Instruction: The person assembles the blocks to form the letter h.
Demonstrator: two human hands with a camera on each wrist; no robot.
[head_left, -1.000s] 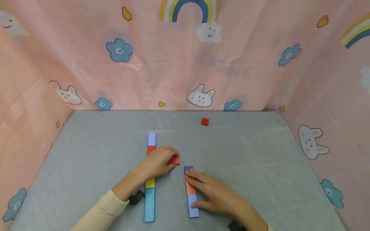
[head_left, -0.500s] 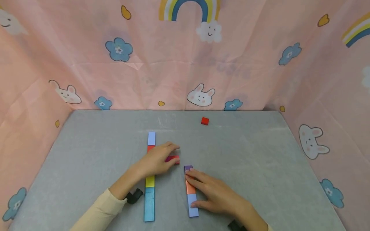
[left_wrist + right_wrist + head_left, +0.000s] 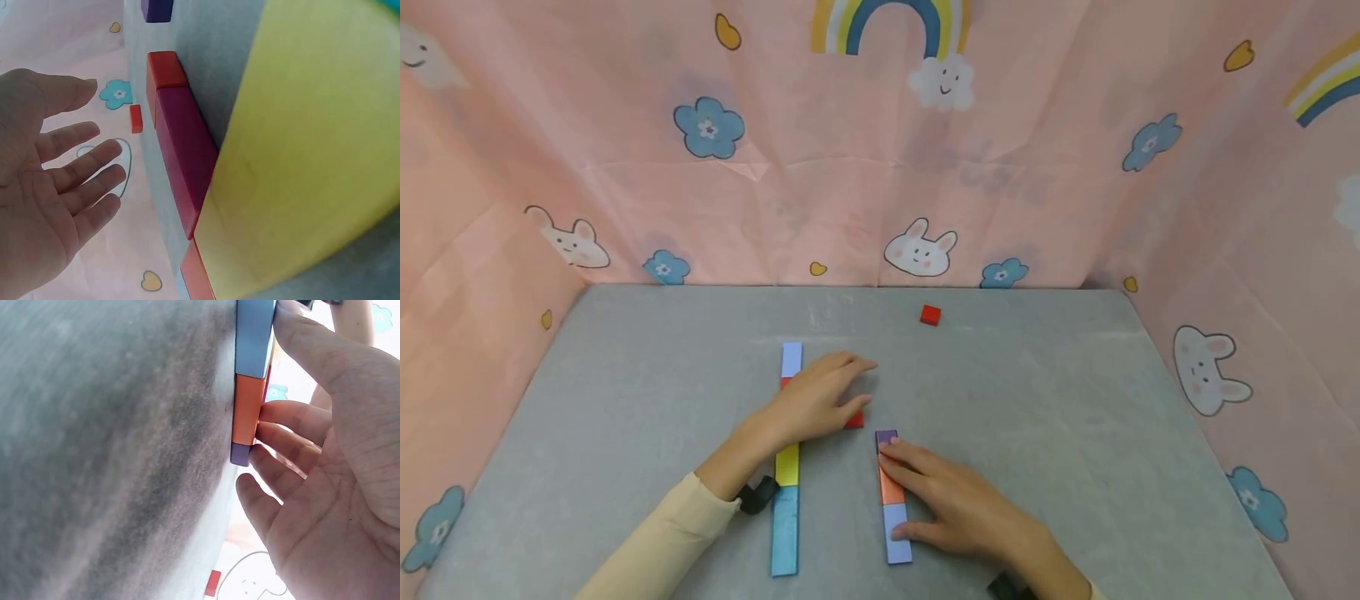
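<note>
My left hand [image 3: 812,404] hovers over a left-hand column of blocks, its fingers spread and holding nothing. From the top, that column shows a periwinkle block [image 3: 792,360], a red one partly covered, a yellow block [image 3: 787,468] and a teal block [image 3: 785,531]. A magenta block [image 3: 184,150] sticks out sideways from it, ending in a red block [image 3: 167,70] near my left thumb. My right hand [image 3: 962,504] rests with fairly straight fingers along a shorter row: purple block [image 3: 886,436], orange block [image 3: 892,490] and periwinkle block [image 3: 897,542].
A small red block [image 3: 931,315] lies alone by the far edge of the grey tabletop [image 3: 1075,400]. A pink patterned curtain [image 3: 880,183] surrounds the table at the back and sides. A narrow gap separates the red-ended crosspiece from the shorter row.
My left fingers have let go of the red block at the crosspiece's end, spread apart and moved up and away from it. My right hand has stayed where it was.
</note>
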